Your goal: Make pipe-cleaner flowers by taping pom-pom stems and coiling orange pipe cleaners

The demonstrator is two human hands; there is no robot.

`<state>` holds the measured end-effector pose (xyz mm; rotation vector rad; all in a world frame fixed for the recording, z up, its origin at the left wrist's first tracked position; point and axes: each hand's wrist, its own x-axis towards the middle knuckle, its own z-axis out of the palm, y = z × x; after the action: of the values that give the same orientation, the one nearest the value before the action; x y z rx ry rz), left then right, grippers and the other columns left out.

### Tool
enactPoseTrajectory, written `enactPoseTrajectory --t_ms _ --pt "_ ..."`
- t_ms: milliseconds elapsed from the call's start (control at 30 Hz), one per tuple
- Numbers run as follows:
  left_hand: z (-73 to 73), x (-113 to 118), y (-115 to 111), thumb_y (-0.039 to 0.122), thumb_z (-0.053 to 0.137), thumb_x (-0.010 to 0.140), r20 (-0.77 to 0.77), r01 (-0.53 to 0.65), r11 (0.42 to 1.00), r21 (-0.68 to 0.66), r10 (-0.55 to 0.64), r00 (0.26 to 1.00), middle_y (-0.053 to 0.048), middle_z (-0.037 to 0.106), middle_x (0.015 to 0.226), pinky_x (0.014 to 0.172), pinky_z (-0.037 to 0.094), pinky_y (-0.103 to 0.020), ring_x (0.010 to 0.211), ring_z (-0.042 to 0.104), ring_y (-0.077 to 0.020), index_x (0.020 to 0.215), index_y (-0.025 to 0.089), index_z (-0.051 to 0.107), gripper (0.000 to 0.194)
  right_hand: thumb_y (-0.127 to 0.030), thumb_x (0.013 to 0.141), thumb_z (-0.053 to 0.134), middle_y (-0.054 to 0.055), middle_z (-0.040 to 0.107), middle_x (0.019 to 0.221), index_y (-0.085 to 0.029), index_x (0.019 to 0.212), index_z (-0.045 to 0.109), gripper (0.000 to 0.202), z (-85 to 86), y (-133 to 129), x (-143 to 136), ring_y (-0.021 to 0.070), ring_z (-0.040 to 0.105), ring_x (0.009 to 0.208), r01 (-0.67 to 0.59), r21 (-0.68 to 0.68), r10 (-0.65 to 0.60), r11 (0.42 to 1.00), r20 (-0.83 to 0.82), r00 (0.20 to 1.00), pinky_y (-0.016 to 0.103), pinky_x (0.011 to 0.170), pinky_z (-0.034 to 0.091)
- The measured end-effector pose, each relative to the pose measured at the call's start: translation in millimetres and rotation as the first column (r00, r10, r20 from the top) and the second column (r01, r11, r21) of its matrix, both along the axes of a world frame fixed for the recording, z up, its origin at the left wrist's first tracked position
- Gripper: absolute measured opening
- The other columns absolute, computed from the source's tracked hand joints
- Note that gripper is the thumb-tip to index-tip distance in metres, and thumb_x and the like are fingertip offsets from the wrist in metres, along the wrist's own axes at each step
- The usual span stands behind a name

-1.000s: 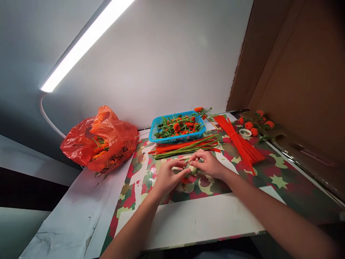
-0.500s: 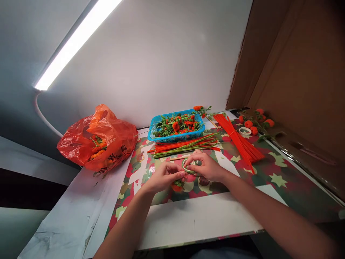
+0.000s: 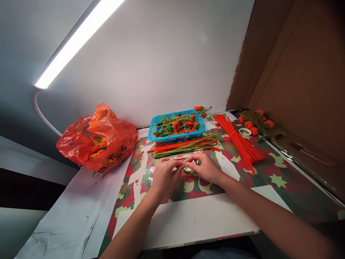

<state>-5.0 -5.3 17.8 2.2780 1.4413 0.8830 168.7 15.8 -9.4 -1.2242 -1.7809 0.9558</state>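
Note:
My left hand (image 3: 166, 175) is closed, with thumb and fingers pinched together. Half a second ago an orange pipe-cleaner flower hung from it by a green stem; the back of the hand now hides that flower. Fingertip to fingertip with it, my right hand (image 3: 204, 167) is closed in a pinch on pale green tape. The tape's roll (image 3: 191, 170) shows just below the right fingers, partly covered. A thin wooden stick (image 3: 180, 157) lies just behind the hands.
Behind the stick are red and green pipe cleaners (image 3: 185, 146), then a blue basket (image 3: 176, 137) of orange flowers. A red plastic bag (image 3: 118, 129) stands left. To the right are a red pipe-cleaner bundle (image 3: 237, 138), a white tape roll (image 3: 245, 132), more flowers (image 3: 253, 131) and a cardboard wall (image 3: 296, 79).
My left hand has turned over, its back now facing up, and the flower below it has gone out of sight. The right hand stays close by, still pinching, and the tape roll has shifted slightly right.

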Motion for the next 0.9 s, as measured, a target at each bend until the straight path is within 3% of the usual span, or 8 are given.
enactPoseTrajectory --t_ms 133,267,367,433,567,633,767,900 --pt "4.0 -6 3 0.030 0.052 0.087 0.058 0.106 0.969 -0.225 -0.095 0.994 -0.004 0.071 0.072 0.065 0.042 -0.027 0.064 0.058 -0.0145 0.080 0.017 0.070 0.023 -0.023 0.081 0.060 0.002 0.069 0.085 -0.026 0.082 0.072 0.012 4.3 -3 0 0.0214 0.053 0.092 -0.032 0.075 0.027 0.997 0.069 0.997 0.039 0.087 0.035" --pt "6.6 -16 8 0.044 0.058 0.082 0.400 0.393 0.686 -0.613 -0.160 0.903 -0.007 0.069 0.069 0.055 0.042 -0.023 0.061 0.059 -0.0141 0.071 0.013 0.067 0.035 -0.022 0.082 0.060 0.002 0.068 0.084 -0.025 0.081 0.071 0.011 7.2 -3 4 0.0211 0.052 0.091 -0.139 0.044 0.136 0.989 0.069 0.988 0.039 0.087 0.034" --pt "5.1 -17 9 0.048 0.063 0.078 0.562 0.519 0.551 -0.654 -0.107 0.820 -0.007 0.068 0.068 0.062 0.047 -0.025 0.064 0.062 -0.0156 0.070 0.012 0.067 0.037 -0.025 0.081 0.060 0.003 0.065 0.086 -0.024 0.083 0.070 0.011 7.8 -2 7 0.0199 0.053 0.090 -0.192 -0.005 0.192 0.981 -0.006 0.981 0.034 0.082 0.039" --pt "3.4 -15 9 0.048 0.062 0.079 0.556 0.496 0.594 -0.633 -0.097 0.825 -0.007 0.069 0.069 0.063 0.047 -0.025 0.066 0.062 -0.0157 0.071 0.012 0.068 0.038 -0.025 0.081 0.059 0.003 0.063 0.086 -0.023 0.082 0.070 0.011 7.6 -1 8 0.0194 0.054 0.089 -0.175 -0.035 0.175 0.984 -0.021 0.984 0.033 0.080 0.041" --pt "-0.1 -6 5 0.043 0.065 0.077 0.344 0.201 0.864 -0.461 -0.034 0.938 -0.006 0.072 0.075 0.058 0.044 -0.023 0.066 0.061 -0.0157 0.079 0.014 0.072 0.030 -0.026 0.080 0.059 0.003 0.063 0.081 -0.022 0.080 0.070 0.012 5.3 1 6 0.0199 0.054 0.087 -0.066 -0.049 0.067 0.997 0.020 0.998 0.034 0.080 0.040" --pt "-0.8 -2 3 0.036 0.066 0.078 0.237 0.074 0.951 -0.301 -0.001 0.972 -0.005 0.072 0.075 0.058 0.042 -0.023 0.065 0.060 -0.0147 0.082 0.016 0.073 0.022 -0.027 0.080 0.058 0.003 0.064 0.082 -0.022 0.080 0.070 0.013 3.8 1 4 0.0200 0.055 0.087 -0.040 -0.031 0.040 0.999 0.010 0.999 0.034 0.080 0.040" --pt "1.7 0 2 0.030 0.057 0.086 0.141 0.049 0.987 -0.155 -0.027 0.990 -0.002 0.070 0.068 0.057 0.038 -0.022 0.058 0.055 -0.0120 0.085 0.019 0.075 0.021 -0.026 0.082 0.058 0.003 0.068 0.087 -0.023 0.083 0.070 0.013 3.6 -1 1 0.0207 0.055 0.091 -0.026 0.016 0.026 1.000 -0.021 0.999 0.034 0.081 0.040" --pt "6.4 -5 3 0.040 0.052 0.088 0.203 0.140 0.916 -0.375 -0.067 0.977 -0.005 0.071 0.068 0.052 0.037 -0.022 0.055 0.054 -0.0120 0.077 0.016 0.074 0.034 -0.023 0.082 0.058 0.002 0.069 0.086 -0.025 0.082 0.071 0.013 6.2 -4 0 0.0208 0.054 0.092 -0.027 0.051 0.026 0.998 0.007 1.000 0.037 0.085 0.037"
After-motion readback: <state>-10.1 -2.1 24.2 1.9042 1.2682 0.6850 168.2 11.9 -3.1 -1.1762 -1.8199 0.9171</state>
